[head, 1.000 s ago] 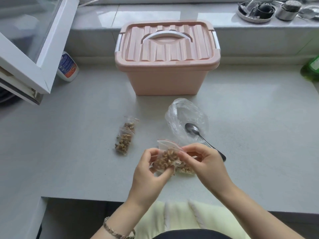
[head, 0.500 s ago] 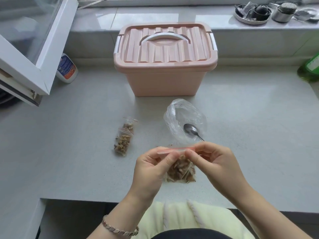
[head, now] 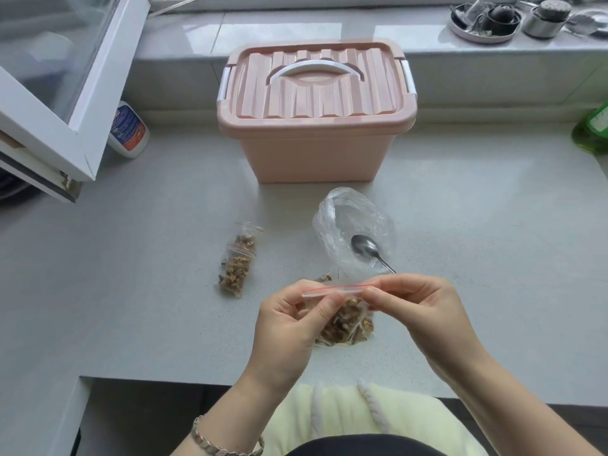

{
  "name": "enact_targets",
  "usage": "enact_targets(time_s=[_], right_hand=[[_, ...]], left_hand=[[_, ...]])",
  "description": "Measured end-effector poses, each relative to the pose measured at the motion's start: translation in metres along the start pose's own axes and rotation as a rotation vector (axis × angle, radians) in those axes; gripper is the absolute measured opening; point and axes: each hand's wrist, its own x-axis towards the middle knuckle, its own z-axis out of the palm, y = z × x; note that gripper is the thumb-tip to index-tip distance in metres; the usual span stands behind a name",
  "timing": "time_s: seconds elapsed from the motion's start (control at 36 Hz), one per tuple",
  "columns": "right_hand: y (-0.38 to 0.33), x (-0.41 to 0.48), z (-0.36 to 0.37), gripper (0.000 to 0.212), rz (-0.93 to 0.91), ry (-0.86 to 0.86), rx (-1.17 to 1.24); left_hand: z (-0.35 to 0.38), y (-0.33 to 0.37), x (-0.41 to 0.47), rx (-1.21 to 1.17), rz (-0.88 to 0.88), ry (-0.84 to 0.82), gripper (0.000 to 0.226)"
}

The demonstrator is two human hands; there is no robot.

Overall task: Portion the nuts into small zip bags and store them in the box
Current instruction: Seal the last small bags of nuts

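A small zip bag of nuts [head: 345, 324] hangs upright above the counter's front edge. My left hand [head: 289, 327] pinches the left end of its red zip strip, and my right hand [head: 418, 307] pinches the right end. Two filled zip bags [head: 237, 261] lie on the counter to the left, one overlapping the other. A clear plastic bag [head: 353, 232] with a metal spoon [head: 367, 248] in it lies just beyond my hands. The pink storage box [head: 316, 149] stands further back with its lid shut and white handle down.
An open window frame [head: 65, 103] juts over the counter at the left, with a white bottle [head: 128, 130] beside it. A green bottle [head: 592, 133] sits at the right edge. Dishes and a metal cup [head: 546, 14] stand on the sill.
The bag has turned from lying tilted between my hands to hanging upright, and both hands now pinch its zip strip stretched level. My right thumb and finger have slid outward along the strip.
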Motion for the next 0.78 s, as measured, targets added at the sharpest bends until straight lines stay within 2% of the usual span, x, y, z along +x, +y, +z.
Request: enact_targets(time_s=[0.17,0.25,0.36,0.47,0.53,0.67,0.78], right_hand=[[0.002,-0.001,-0.001,0.003,-0.051,-0.041,-0.135],[0.005,0.000,-0.002,0.014,-0.099,-0.069,-0.193],[0.006,0.000,-0.004,0.005,-0.153,-0.062,-0.219],[0.007,0.000,-0.005,0.011,-0.181,-0.078,-0.281],[0.008,-0.001,-0.004,0.007,-0.200,-0.092,-0.305],[0.012,0.001,-0.005,0.020,-0.296,-0.079,-0.350],[0.015,0.001,-0.005,0.012,-0.380,-0.047,-0.395]], left_hand=[[0.000,0.001,0.000,0.048,0.032,0.010,0.026],[0.000,0.001,-0.001,0.077,0.042,0.003,0.021],[0.000,0.000,-0.002,0.104,0.058,-0.023,0.013],[0.000,0.002,-0.003,0.105,0.055,-0.030,0.018],[0.001,0.003,-0.003,0.107,0.058,-0.030,0.020],[0.003,0.005,-0.004,0.077,0.029,-0.059,0.011],[0.004,0.005,-0.005,0.101,0.012,-0.082,0.012]])
